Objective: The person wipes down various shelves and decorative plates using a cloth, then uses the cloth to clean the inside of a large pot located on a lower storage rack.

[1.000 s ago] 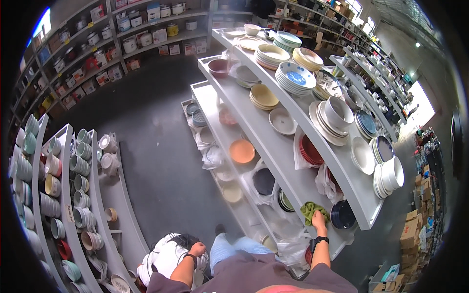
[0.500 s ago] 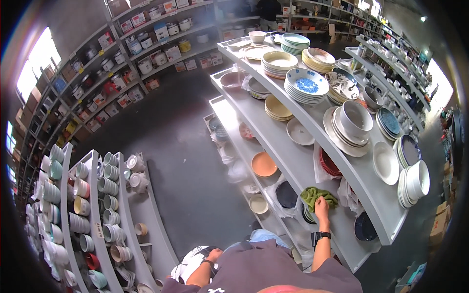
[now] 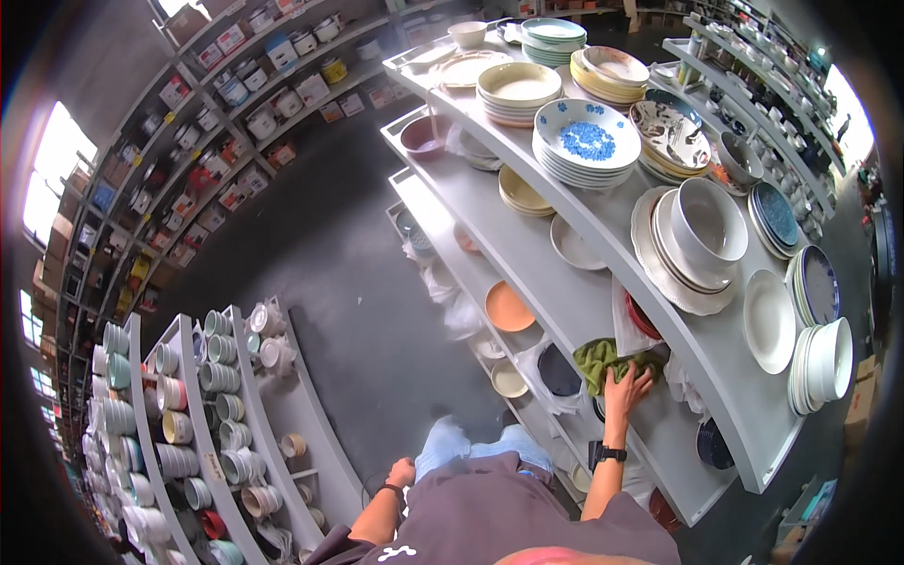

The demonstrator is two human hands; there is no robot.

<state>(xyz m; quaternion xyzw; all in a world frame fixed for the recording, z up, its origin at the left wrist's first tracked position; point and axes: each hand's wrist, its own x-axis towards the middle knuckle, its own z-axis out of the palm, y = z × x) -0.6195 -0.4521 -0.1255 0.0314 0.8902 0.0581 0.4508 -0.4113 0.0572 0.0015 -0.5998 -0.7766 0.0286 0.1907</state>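
My right hand (image 3: pixel 626 388) is on a crumpled green cloth (image 3: pixel 597 363), pressing it against the second grey shelf board (image 3: pixel 527 264) of the rack to my right. Its thumb sinks into the folds and its other fingers spread over them. Beside the cloth are red plates (image 3: pixel 641 314) and thin white plastic wrap (image 3: pixel 685 387). A dark plate (image 3: pixel 559 369) lies on the board below. Low by my thigh, my left hand (image 3: pixel 402 472) hangs with its fingers curled closed; whatever is inside them, if anything, is hidden.
The rack's top board (image 3: pixel 702 363) carries blue-patterned bowls (image 3: pixel 588 141), a white bowl (image 3: pixel 708 221) on plates, and a white oval dish (image 3: pixel 768 321) near its edge. To my left stands another rack with stacked cups (image 3: pixel 219 378). Grey floor (image 3: pixel 358 301) lies between; boxed pots (image 3: pixel 282 52) line far shelves.
My right hand has gone from a tight grip to spread fingers on the cloth, which has shifted slightly. The white bundle by my left hand is out of sight. My view has tilted.
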